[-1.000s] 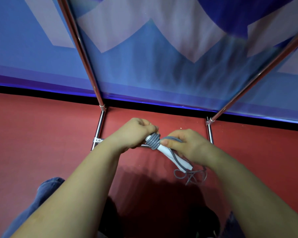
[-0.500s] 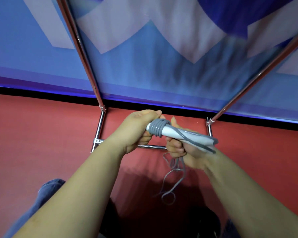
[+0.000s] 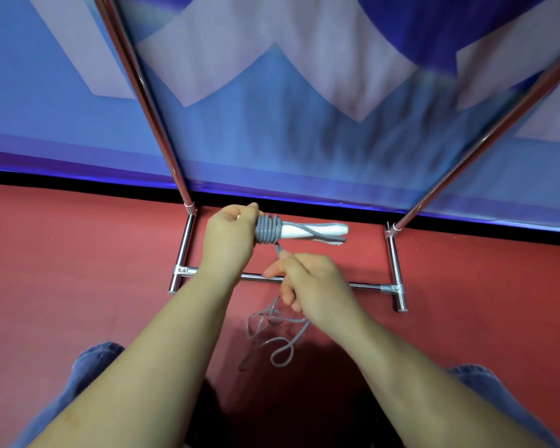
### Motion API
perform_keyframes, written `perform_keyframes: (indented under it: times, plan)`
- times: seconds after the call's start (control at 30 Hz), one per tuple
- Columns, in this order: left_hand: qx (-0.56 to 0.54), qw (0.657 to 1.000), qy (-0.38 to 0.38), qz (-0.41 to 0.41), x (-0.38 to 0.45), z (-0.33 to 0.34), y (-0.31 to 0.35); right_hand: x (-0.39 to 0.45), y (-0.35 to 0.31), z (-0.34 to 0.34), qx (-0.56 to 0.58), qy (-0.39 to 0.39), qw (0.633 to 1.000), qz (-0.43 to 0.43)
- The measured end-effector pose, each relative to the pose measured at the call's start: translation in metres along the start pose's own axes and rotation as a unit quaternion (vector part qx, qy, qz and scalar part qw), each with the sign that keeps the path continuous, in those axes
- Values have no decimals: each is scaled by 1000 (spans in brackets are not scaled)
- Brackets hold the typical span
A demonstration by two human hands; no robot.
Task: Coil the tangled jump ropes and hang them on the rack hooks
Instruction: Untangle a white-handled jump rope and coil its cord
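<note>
gripping one jump rope (image 3: 269,233), two hands.

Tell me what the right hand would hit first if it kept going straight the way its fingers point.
The right hand points up-left along the cord it pinches, so it would likely meet the gray coil on the handles first, beside the left hand. Depth is hard to judge here.

The left hand (image 3: 228,239) covers one end of the white jump-rope handles (image 3: 314,232). The right hand (image 3: 311,286) hides the grey rope (image 3: 272,331) passing through it. The chrome tube rack (image 3: 392,263) runs off the top edge; its hooks lie outside the frame. The blue-and-white wall banner (image 3: 304,92) is blurred.
</note>
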State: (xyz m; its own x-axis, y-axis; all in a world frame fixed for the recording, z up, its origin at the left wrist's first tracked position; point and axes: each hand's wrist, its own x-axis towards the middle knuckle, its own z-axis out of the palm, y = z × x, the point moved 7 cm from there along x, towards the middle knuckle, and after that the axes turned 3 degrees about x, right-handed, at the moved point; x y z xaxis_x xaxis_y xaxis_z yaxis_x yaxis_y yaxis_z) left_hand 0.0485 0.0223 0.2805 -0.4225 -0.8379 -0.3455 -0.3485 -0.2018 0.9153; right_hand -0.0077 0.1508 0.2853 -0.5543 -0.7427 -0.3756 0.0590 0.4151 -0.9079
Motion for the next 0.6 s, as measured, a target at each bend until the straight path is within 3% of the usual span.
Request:
perform_keyframes:
  times: [0.17,0.3,0.4,0.5,0.6]
  plan:
    - [134,987,33,77,1,-8,9,0,-21,-26,-179,43,973,-140]
    - [154,984,-50,70,-2,5,7,2,-26,-52,-235,91,951,-179]
    - [154,980,-113,61,-4,12,7,0,-29,-57,-268,82,938,-202]
    - [166,970,-168,51,-8,16,8,2,-20,-61,-241,71,957,-142]
    - [147,964,-218,38,-13,19,8,9,-7,-56,-222,-6,973,-56]
